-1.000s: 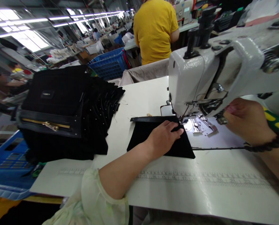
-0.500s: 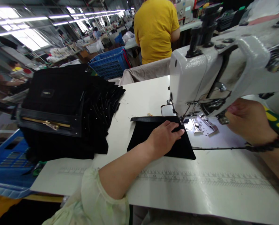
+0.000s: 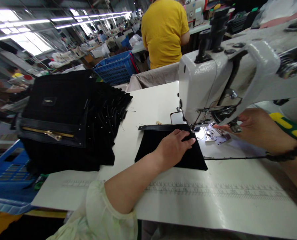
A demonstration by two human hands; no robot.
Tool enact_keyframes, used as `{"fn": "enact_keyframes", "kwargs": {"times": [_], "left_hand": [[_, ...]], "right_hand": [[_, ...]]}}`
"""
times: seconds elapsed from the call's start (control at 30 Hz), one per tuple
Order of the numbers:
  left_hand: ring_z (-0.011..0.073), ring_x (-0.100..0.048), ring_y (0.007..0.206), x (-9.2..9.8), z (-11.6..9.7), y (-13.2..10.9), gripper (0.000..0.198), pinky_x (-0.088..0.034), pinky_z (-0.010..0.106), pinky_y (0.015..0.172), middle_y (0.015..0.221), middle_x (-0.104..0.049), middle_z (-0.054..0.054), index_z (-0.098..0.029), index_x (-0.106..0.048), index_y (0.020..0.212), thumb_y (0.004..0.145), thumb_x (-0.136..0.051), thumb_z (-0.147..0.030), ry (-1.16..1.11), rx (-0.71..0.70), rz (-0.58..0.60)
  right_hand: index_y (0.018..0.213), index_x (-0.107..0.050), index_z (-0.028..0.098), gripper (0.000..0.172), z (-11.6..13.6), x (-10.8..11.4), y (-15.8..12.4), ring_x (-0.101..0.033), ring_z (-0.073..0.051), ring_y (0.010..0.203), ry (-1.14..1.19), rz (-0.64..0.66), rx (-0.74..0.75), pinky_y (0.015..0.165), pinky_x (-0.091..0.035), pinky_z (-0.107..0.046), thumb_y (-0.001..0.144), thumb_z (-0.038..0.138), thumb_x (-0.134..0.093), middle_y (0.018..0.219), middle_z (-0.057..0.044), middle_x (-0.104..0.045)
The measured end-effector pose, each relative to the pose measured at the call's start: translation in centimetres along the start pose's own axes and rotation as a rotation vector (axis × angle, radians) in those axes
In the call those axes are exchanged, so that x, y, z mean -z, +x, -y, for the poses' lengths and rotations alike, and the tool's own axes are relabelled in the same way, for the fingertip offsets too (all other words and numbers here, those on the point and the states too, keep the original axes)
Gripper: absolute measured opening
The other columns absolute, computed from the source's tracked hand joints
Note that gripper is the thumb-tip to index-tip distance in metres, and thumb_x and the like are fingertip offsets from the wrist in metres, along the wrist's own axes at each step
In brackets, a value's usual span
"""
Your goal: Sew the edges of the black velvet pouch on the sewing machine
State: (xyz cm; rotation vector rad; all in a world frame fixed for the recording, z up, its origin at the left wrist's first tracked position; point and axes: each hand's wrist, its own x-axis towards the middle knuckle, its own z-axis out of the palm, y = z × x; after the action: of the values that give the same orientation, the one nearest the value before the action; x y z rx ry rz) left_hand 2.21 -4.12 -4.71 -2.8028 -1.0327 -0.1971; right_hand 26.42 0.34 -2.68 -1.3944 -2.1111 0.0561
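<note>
- left hand (image 3: 174,148) lies flat, open, on the black fabric piece (image 3: 160,140) beside the sewing machine (image 3: 213,76).
- right hand (image 3: 257,131) under the machine arm, grip unclear.
- black stack (image 3: 63,120) left; blue basket (image 3: 117,68) behind, contents unseen.

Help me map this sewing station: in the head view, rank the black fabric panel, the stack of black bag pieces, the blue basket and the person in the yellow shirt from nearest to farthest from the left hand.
1. Black fabric panel: directly under the left hand.
2. Stack of black bag pieces: to its left on the table.
3. Blue basket: behind the table, far left.
4. Person in the yellow shirt: beyond the table, back turned.
</note>
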Motion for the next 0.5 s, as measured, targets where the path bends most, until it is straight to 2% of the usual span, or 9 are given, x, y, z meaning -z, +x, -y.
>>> {"fn": "enact_keyframes", "kwargs": {"times": [0.07, 0.13, 0.3, 0.4, 0.5], "left_hand": [[0.0162, -0.056, 0.107, 0.06, -0.02, -0.02, 0.026, -0.048, 0.03, 0.093, 0.117, -0.062, 0.009, -0.02, -0.062, 0.114, 0.094, -0.046, -0.024, -0.017, 0.021, 0.022], [0.0161, -0.056, 0.108, 0.09, -0.04, -0.03, 0.027, -0.048, 0.03, 0.093, 0.118, -0.062, 0.008, -0.02, -0.062, 0.115, 0.094, -0.046, -0.024, -0.023, 0.03, 0.035], [0.0157, -0.056, 0.109, 0.02, -0.03, 0.04, 0.028, -0.048, 0.03, 0.095, 0.117, -0.063, 0.009, -0.019, -0.063, 0.113, 0.095, -0.044, -0.025, -0.016, 0.017, 0.017], [0.0155, -0.056, 0.11, 0.04, -0.01, 0.06, 0.028, -0.048, 0.03, 0.094, 0.117, -0.063, 0.009, -0.019, -0.063, 0.112, 0.095, -0.043, -0.026, -0.011, 0.01, 0.008], [0.0149, -0.055, 0.112, 0.12, -0.02, 0.04, 0.027, -0.047, 0.029, 0.094, 0.116, -0.064, 0.008, -0.019, -0.062, 0.114, 0.095, -0.043, -0.025, 0.0, -0.003, 0.01]], "right_hand": [[0.04, -0.021, 0.024, 0.048, 0.11, -0.16, 0.04, -0.017, -0.008, 0.034, -0.025, -0.013, 0.129, 0.04, -0.018, -0.029, 0.072, 0.045, -0.049, 0.032, 0.005, -0.019], [0.041, -0.017, 0.025, 0.049, 0.31, -0.16, 0.18, -0.012, -0.008, 0.034, -0.044, -0.024, 0.195, 0.041, -0.015, -0.03, 0.076, 0.044, -0.045, 0.033, 0.006, -0.014], [0.044, -0.02, 0.025, 0.034, 0.43, 0.33, 0.41, -0.022, -0.012, 0.039, -0.065, 0.018, 0.136, 0.044, -0.018, -0.03, 0.072, 0.034, -0.037, 0.039, 0.002, -0.025], [0.046, -0.022, 0.025, 0.026, 0.4, 0.65, 0.45, -0.026, -0.012, 0.042, -0.107, -0.035, 0.093, 0.045, -0.02, -0.029, 0.067, 0.031, -0.036, 0.043, 0.0, -0.03], [0.048, -0.019, 0.027, 0.027, 0.4, 0.82, 0.6, -0.024, -0.013, 0.043, -0.142, -0.096, 0.139, 0.045, -0.019, -0.03, 0.07, 0.031, -0.034, 0.043, 0.0, -0.028]]}}
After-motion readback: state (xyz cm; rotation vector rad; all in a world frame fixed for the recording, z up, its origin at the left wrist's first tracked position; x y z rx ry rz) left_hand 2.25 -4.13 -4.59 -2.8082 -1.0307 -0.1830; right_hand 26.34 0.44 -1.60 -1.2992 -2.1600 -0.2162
